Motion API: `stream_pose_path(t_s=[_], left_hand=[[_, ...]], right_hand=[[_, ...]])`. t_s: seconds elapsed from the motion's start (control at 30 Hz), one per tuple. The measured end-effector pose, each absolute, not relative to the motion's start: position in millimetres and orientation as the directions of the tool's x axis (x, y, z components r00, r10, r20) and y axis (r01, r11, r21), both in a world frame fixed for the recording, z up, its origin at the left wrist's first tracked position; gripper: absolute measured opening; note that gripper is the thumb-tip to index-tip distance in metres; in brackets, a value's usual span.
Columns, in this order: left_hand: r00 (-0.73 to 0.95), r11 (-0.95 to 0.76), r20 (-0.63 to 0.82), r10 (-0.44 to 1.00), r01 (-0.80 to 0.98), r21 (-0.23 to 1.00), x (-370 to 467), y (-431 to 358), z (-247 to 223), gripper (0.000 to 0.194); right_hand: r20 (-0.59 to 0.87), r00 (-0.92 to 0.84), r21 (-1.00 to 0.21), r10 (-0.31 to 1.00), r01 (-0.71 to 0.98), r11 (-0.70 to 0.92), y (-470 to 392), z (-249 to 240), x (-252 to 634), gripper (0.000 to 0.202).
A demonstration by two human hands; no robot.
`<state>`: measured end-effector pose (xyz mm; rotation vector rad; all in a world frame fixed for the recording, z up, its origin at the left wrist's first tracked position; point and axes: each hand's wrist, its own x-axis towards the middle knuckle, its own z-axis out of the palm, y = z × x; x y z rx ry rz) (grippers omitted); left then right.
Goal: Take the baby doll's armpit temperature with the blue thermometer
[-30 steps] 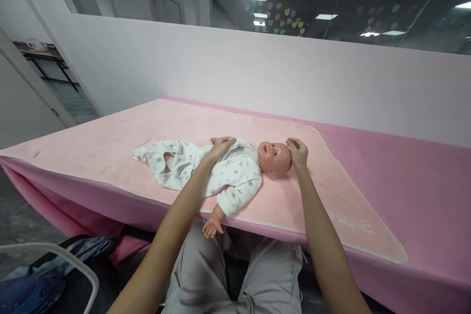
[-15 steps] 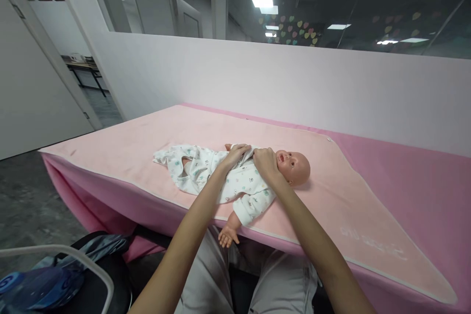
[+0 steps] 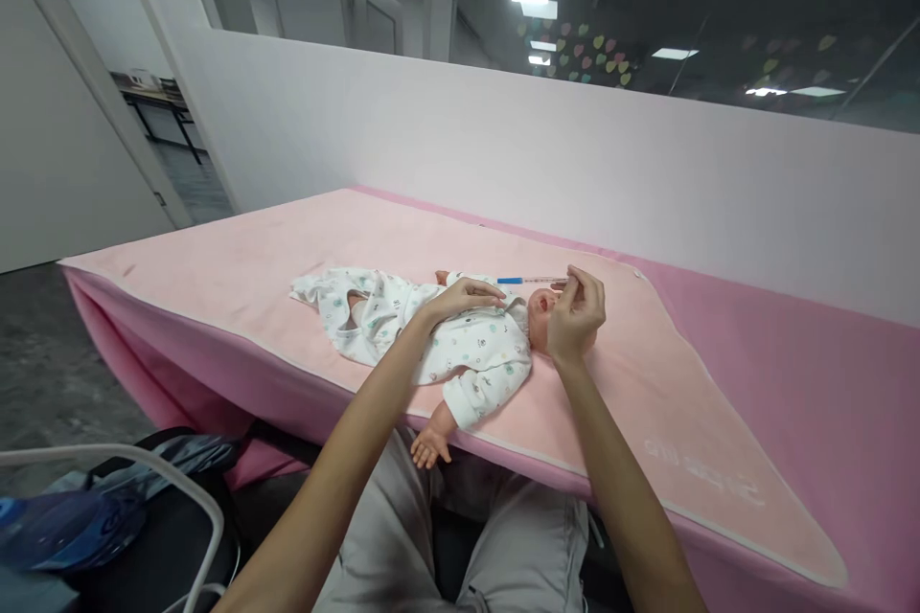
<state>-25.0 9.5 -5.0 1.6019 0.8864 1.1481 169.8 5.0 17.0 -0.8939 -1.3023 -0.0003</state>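
A baby doll point(image 3: 480, 345) in a white printed suit lies on its back across the pink mat, its head toward the right. My left hand point(image 3: 469, 295) rests on the doll's chest with the fingers stretched out. Above the doll's face, my right hand point(image 3: 579, 308) pinches the right end of a thin thermometer point(image 3: 536, 281) with a blue end pointing left. That hand covers part of the doll's head. The doll's near arm point(image 3: 433, 436) hangs over the mat's front edge.
The pink mat point(image 3: 668, 383) lies on a table with a darker pink cloth point(image 3: 812, 383). Behind it stands a white wall point(image 3: 575, 153) with glass above. At lower left, a plastic bottle point(image 3: 68, 532) lies on a black seat beside a pale curved bar point(image 3: 172, 488).
My right hand has left the doll's collar and moved right, over its head; a thermometer now shows in it. My left hand has flattened out on the chest. The view has shifted slightly.
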Motion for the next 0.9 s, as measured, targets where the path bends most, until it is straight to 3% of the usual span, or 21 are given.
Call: stream_pose_path(t_s=[0.2, 0.27, 0.5, 0.9], left_hand=[[-0.055, -0.331, 0.327, 0.943, -0.221, 0.917, -28.5, 13.8, -11.7, 0.026], [-0.097, -0.329, 0.314, 0.944, -0.27, 0.905, -29.5, 15.5, -13.5, 0.024], [-0.075, -0.326, 0.332, 0.94, -0.479, 0.815, -30.9, 15.8, -13.6, 0.029], [-0.031, -0.311, 0.348, 0.937, -0.528, 0.79, -32.9, 9.9, -12.9, 0.032]], right_hand=[[0.746, 0.368, -0.644, 0.556, 0.184, 0.742, 0.1, 16.1, 158.1, 0.024], [0.697, 0.377, -0.688, 0.61, 0.114, 0.716, -3.1, 16.1, 154.2, 0.024], [0.627, 0.33, -0.749, 0.705, 0.006, 0.663, -5.0, 7.0, 147.3, 0.03], [0.64, 0.291, -0.748, 0.711, 0.023, 0.663, -6.9, -0.5, 143.1, 0.029]])
